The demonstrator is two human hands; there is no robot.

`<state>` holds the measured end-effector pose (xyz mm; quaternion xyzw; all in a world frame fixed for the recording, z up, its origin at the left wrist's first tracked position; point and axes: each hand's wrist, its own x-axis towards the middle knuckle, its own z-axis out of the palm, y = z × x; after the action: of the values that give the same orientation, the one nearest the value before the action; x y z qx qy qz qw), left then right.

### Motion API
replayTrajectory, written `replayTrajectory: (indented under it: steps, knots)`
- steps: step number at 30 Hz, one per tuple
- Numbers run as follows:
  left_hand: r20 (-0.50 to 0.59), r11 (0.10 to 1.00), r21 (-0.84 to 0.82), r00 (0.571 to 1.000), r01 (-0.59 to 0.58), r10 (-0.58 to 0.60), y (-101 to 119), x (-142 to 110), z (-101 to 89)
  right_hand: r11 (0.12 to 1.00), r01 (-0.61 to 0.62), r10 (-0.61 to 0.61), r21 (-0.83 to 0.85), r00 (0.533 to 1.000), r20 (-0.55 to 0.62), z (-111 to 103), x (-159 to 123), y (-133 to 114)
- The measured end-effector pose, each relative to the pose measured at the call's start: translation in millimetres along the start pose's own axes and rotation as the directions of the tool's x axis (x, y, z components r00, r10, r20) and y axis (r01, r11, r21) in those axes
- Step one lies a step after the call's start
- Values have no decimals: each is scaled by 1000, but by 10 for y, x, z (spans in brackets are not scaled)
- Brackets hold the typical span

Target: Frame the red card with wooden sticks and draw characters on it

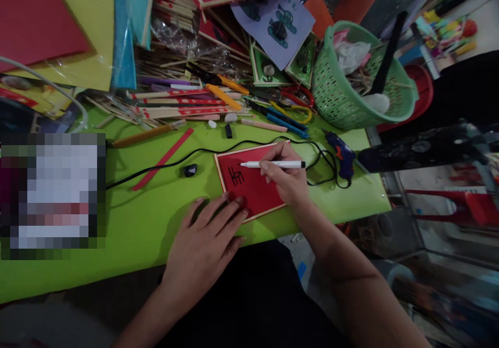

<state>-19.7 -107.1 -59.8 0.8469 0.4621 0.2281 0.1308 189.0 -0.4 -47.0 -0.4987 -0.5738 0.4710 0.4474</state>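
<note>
A red card point(261, 189) with a pale wooden stick border lies on the green tabletop, and black strokes are drawn on its left part. My right hand point(286, 174) grips a white marker point(253, 165) with a black end; its tip is at the card, just above the strokes. Flat and with fingers spread, my left hand point(210, 228) rests on the table, its fingertips over the card's lower left edge. Left of the card sits a small dark stone point(190, 170).
A black cord runs behind the card to a blue glue gun point(341, 155) on the right. Behind lie bundled sticks point(171, 103), scissors point(298, 98) and framed cards. A green basket point(331, 88) stands back right. A red strip point(163, 158) and a blurred-out object point(58, 192) lie left.
</note>
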Motion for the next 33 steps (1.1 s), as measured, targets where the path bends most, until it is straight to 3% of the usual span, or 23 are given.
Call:
replayTrajectory:
  steps: [9,20,27,33]
  knots:
    - [-24,1000,10,1000,0,0,-3,-2,14,999,-22,26,-44,997,77,33,32,-1]
    - [-22,1000,-20,1000,10,-11,1,3,6,996,-76,66,37,975,212,16,147,-46]
    - [-25,1000,-17,1000,6,-7,0,2,1,999,-3,10,-45,988,152,108,171,-80]
    - [-24,999,-35,999,20,-21,-3,5,-4,996,-6,19,-88,989,146,49,134,-34]
